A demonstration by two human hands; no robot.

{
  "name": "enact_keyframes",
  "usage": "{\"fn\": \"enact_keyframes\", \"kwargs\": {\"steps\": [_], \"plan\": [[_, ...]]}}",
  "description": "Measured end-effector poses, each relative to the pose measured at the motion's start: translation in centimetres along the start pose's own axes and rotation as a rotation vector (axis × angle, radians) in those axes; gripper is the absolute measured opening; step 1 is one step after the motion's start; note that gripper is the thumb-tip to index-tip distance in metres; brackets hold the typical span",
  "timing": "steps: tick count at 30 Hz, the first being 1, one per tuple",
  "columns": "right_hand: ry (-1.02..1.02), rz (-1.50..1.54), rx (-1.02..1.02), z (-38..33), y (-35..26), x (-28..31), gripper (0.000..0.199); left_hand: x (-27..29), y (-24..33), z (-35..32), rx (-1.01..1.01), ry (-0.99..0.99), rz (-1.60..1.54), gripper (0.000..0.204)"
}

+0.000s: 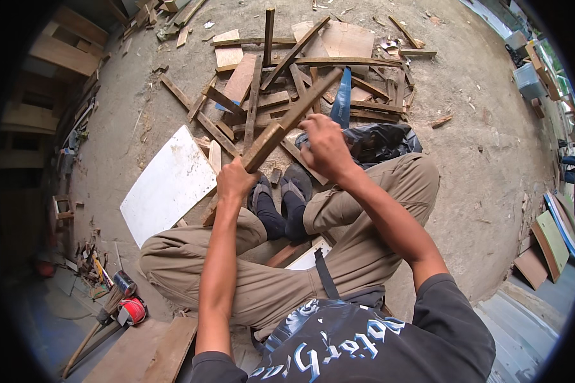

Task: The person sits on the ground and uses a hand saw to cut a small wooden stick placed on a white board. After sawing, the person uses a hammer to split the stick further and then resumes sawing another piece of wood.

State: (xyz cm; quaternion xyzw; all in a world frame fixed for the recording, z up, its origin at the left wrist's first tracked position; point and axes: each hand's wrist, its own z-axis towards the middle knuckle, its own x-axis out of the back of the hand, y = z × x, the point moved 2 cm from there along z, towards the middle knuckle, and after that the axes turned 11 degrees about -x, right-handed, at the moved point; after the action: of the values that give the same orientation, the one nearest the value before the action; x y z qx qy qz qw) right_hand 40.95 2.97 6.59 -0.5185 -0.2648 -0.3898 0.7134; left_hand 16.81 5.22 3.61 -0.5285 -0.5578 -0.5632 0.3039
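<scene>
My left hand (235, 180) is closed around a brown wooden batten (294, 116), which slants up and away to the right over my feet. A step shows along the batten, a little beyond that hand. Close to its right side is my right hand (326, 147), with fingers curled; what they hold, if anything, is hidden. Just past the right hand, a blue handsaw blade (341, 102) points away from me, its handle out of sight. A black plastic bag (383, 142) lies crumpled beside that hand, against my right knee.
Beyond my feet is a heap of loose battens (313, 62) and board offcuts. A white panel (166, 185) lies left of my feet. At lower left are a red round object (132, 311), a can (124, 283) and a wooden plank (172, 348). Boards (549, 246) lean at far right.
</scene>
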Motion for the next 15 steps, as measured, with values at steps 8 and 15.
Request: {"fn": "enact_keyframes", "kwargs": {"steps": [8,15], "plan": [[-1.270,0.162,-0.680,-5.4,12.8,-13.5,0.025,4.3,1.0,2.8,-0.020,0.111,0.043,0.043],[-0.759,-0.222,-1.096,-5.4,19.2,-13.1,0.039,8.2,-4.1,2.2,-0.179,0.225,0.294,0.027]]}}
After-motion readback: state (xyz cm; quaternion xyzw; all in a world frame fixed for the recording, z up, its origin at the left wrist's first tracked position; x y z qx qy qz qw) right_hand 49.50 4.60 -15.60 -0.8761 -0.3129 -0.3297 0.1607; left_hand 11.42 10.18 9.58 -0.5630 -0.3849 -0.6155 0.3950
